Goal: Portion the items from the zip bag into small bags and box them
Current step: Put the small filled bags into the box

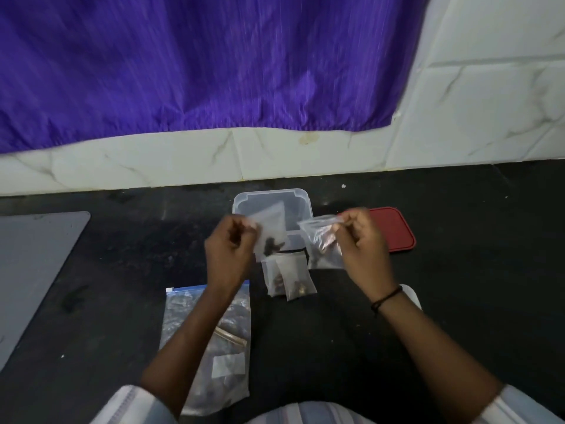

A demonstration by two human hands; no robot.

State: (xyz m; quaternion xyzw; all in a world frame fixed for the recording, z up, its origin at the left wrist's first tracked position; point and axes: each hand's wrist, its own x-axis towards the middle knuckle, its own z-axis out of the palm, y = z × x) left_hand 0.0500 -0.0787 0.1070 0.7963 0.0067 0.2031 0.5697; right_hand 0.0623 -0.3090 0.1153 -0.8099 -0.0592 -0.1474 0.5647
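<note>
Flat grey mat at far left on black floor. Large crinkled zip bag under left forearm. Left hand curled, pinching a clear small bag holding dark bits, perhaps spice. Two filled bags lying below. Clear plastic box behind. Right hand pinching another small bag. Red lid at right.

Count at bench: four small bags, one of each other item.

I hold one small bag in my left hand and one in my right hand. Two more small bags lie on the counter. One zip bag, one box, one red lid, one grey mat.
</note>
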